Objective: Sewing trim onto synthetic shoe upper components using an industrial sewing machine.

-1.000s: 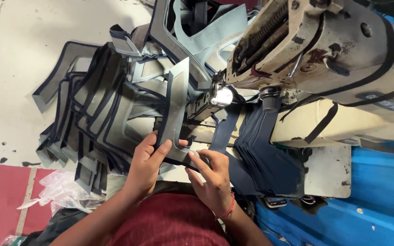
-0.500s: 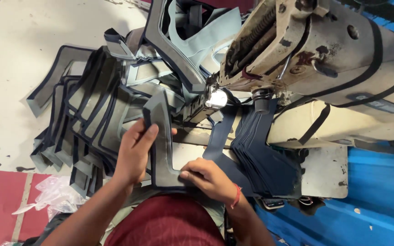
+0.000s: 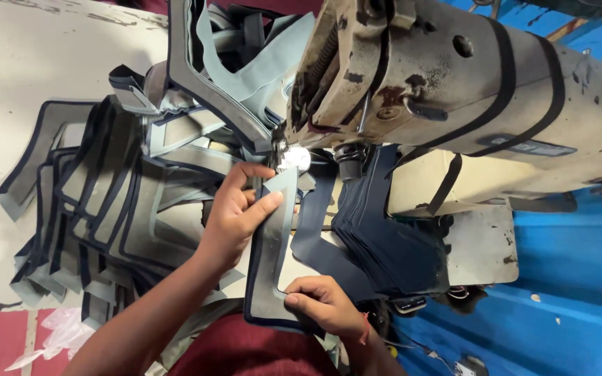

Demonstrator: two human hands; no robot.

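Note:
A grey L-shaped fabric piece (image 3: 273, 251) with dark navy edging lies on the machine bed, its upper end under the needle area (image 3: 288, 159) of a worn cream sewing machine (image 3: 447, 76). My left hand (image 3: 235, 212) presses flat on the piece's upper arm, thumb across it, fingers near the presser foot. My right hand (image 3: 325, 305) pinches the lower corner of the same piece close to my body. Both hands hold the fabric flat.
A big heap of similar grey and navy pieces (image 3: 99, 209) spreads over the pale table (image 3: 29, 63) at left. Navy pieces (image 3: 391, 237) are stacked right of the needle. A sewn chain of pieces (image 3: 224, 76) hangs behind. Blue surface (image 3: 566, 278) at right.
The fabric piece, held up in both hands before, now lies on the bed with its end at the needle. My left hand slid up toward the presser foot.

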